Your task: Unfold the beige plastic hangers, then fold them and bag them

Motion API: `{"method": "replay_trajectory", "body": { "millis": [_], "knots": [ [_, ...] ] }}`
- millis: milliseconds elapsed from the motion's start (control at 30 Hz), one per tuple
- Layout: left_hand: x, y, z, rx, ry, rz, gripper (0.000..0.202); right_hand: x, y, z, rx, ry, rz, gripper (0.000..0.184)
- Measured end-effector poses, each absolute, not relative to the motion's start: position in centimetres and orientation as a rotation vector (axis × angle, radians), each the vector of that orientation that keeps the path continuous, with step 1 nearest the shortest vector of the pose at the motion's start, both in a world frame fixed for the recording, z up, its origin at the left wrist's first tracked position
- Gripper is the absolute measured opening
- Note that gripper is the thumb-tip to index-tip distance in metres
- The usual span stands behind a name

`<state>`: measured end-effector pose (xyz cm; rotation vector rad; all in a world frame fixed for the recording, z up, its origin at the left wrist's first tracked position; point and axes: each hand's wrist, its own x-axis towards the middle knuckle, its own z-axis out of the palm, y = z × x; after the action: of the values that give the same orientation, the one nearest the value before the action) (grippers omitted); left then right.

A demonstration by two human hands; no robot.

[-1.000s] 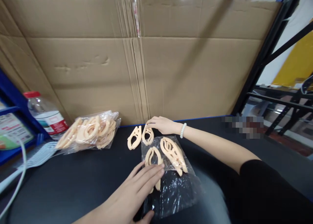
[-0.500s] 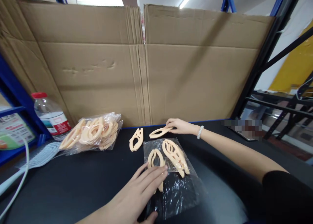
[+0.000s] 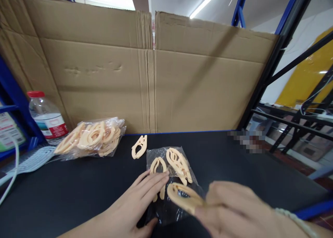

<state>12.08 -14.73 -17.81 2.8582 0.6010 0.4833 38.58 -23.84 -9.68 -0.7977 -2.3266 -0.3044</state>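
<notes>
My left hand lies flat, fingers stretched, on a clear plastic bag on the black table, its fingertips on a peach hair clip inside. More clips lie in the bag's far end. My right hand, blurred and close to the camera, is closed on another peach hair clip held over the bag. A single loose clip lies just beyond the bag.
A full bag of peach clips lies at the left. A water bottle stands by a blue rack post. A cardboard wall backs the table. A white cable and a pale mat are at far left.
My right hand has picked up one loose clip from the back of the table and drawn it toward me, over the bag. My left hand stayed on the bag.
</notes>
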Motion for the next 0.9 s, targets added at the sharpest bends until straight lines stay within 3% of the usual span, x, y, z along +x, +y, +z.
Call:
{"method": "replay_trajectory", "body": {
  "millis": [167, 267, 367, 467, 567, 700, 900],
  "knots": [
    [12.1, -14.5, -18.2, 2.875, 0.537, 0.515, 0.094, 34.3, -21.9, -13.8, -0.492, -2.496, -0.644, 0.018],
    [12.1, -14.6, -18.1, 2.885, 0.538, 0.54, 0.096, 32.8, -19.2, -16.5, -0.506, -2.513, -0.786, 0.013],
    [12.1, -14.8, -17.8, 2.891, 0.547, 0.529, 0.099, 32.2, -17.9, -18.2, -0.694, -2.578, -0.854, 0.019],
    [12.1, -15.0, -17.5, 2.892, 0.564, 0.516, 0.099, 32.5, -18.1, -17.6, -0.825, -2.587, -0.835, 0.023],
    [12.1, -15.0, -17.4, 2.886, 0.576, 0.529, 0.098, 33.3, -17.8, -14.7, -0.731, -2.544, -0.676, 0.015],
    [12.1, -15.1, -17.4, 2.867, 0.585, 0.517, 0.093, 33.3, -12.6, -11.2, -0.847, -2.443, -0.49, 0.014],
    [12.1, -15.3, -17.1, 2.872, 0.563, 0.503, 0.097, 29.4, -1.3, -12.7, -0.687, -2.693, -0.498, 0.045]
  ]
}}
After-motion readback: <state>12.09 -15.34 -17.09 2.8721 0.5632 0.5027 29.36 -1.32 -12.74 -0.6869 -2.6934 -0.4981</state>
